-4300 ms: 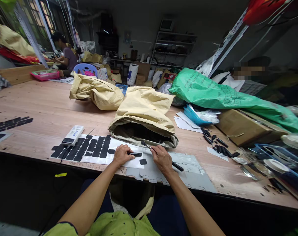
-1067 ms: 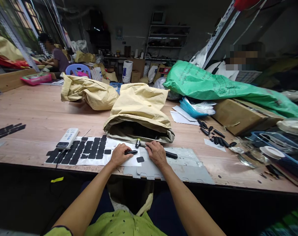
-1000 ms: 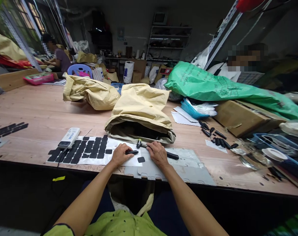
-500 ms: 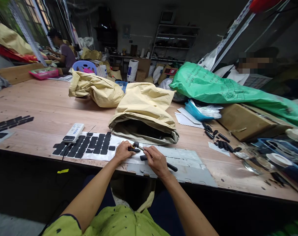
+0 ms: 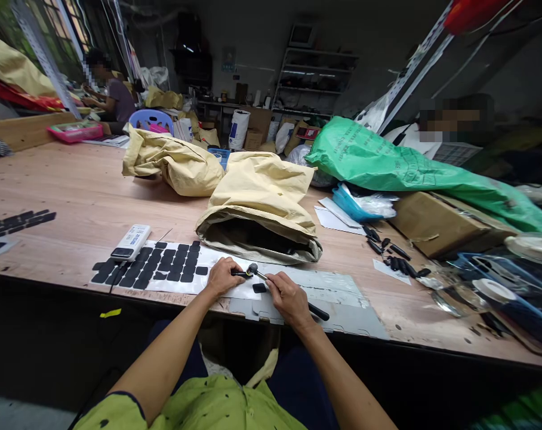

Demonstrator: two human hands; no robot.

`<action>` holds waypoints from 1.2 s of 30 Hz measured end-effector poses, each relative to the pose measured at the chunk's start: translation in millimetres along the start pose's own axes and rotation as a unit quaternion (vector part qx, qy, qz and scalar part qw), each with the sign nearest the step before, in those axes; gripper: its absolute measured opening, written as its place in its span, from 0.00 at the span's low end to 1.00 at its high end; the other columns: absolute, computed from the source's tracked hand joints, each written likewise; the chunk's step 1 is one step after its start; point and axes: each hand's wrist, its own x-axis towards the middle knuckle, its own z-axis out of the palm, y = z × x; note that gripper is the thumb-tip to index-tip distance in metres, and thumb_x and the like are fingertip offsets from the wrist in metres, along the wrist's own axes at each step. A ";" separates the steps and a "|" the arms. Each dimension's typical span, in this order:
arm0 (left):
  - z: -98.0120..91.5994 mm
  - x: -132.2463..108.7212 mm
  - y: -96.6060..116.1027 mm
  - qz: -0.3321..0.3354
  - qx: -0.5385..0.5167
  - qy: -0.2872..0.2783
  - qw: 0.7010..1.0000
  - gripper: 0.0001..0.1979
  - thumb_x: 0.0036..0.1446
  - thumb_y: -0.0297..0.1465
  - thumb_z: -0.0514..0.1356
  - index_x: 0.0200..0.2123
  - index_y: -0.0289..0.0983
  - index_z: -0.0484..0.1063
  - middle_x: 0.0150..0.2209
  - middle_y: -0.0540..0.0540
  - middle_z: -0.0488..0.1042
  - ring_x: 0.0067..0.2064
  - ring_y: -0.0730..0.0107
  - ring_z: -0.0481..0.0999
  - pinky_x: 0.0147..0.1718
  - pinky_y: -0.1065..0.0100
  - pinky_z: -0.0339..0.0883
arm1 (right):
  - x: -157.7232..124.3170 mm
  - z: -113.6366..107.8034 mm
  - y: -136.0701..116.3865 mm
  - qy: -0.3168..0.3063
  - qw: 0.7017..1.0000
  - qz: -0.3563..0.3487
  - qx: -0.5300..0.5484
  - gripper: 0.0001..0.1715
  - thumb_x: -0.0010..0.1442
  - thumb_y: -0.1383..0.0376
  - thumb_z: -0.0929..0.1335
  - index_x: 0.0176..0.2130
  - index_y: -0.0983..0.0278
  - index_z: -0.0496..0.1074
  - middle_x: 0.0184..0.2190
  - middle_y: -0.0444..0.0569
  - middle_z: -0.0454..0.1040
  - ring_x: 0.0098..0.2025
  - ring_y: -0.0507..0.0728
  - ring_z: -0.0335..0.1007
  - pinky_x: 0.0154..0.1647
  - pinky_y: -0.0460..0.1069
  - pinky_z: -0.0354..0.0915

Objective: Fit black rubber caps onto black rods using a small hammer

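Observation:
My left hand (image 5: pixel 222 277) is closed at the near edge of the table, pinching a small black part (image 5: pixel 239 274) between thumb and fingers. My right hand (image 5: pixel 289 297) wraps around a tool with a round head, metal shaft and black handle (image 5: pixel 319 312). Its head (image 5: pixel 252 269) meets the free end of the black part; I cannot tell whether they touch. Just below lies a flat black piece (image 5: pixel 259 288). Beneath both hands are a white sheet (image 5: pixel 212 255) and a grey board (image 5: pixel 356 313). Rows of rounded black pads (image 5: pixel 176 263) cover the sheet's left part.
A white power strip (image 5: pixel 134 239) with a cable stands on the pads. An open-mouthed beige sack (image 5: pixel 262 191) lies beyond my hands. To the right are small black parts (image 5: pixel 399 264), a cardboard box (image 5: pixel 445 224) and a green sack (image 5: pixel 387 155). Two people sit beyond the table.
My right hand and the tool have shifted slightly right, uncovering more of the flat black piece's end. The tool's head has moved a little right. My left hand keeps its pinch.

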 end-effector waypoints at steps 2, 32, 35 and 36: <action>0.1 0.4 -0.5 0.003 0.003 -0.001 1.000 0.06 0.46 0.32 0.69 0.31 0.41 0.79 0.34 0.50 0.76 0.43 0.63 0.71 0.38 0.66 0.63 | 0.9 1.3 3.4 0.000 1.000 0.005 -0.003 0.17 0.68 0.58 0.60 0.46 0.56 0.76 0.37 0.45 0.76 0.37 0.52 0.72 0.33 0.45 0.62; -13.2 -36.5 20.8 0.139 -0.003 -0.063 0.988 0.09 0.59 0.36 0.60 0.33 0.37 0.77 0.32 0.47 0.73 0.38 0.65 0.69 0.39 0.65 0.60 | 45.7 35.8 31.0 0.020 0.997 0.033 -0.072 0.09 0.63 0.64 0.65 0.42 0.60 0.74 0.39 0.48 0.72 0.43 0.56 0.62 0.42 0.50 0.53; -7.3 -81.2 32.3 0.197 -0.032 -0.132 0.971 0.10 0.60 0.36 0.59 0.36 0.38 0.77 0.33 0.47 0.74 0.36 0.68 0.70 0.36 0.68 0.61 | 45.9 35.2 30.1 0.019 0.996 0.031 -0.076 0.09 0.63 0.64 0.65 0.42 0.60 0.74 0.39 0.48 0.72 0.43 0.57 0.62 0.42 0.50 0.54; -2.5 -96.3 32.8 0.209 -0.033 -0.164 0.963 0.10 0.60 0.36 0.59 0.37 0.38 0.77 0.33 0.47 0.74 0.35 0.69 0.71 0.35 0.68 0.60 | 46.0 35.2 29.9 0.019 0.996 0.032 -0.077 0.09 0.63 0.64 0.65 0.42 0.60 0.74 0.39 0.48 0.72 0.43 0.57 0.62 0.42 0.50 0.54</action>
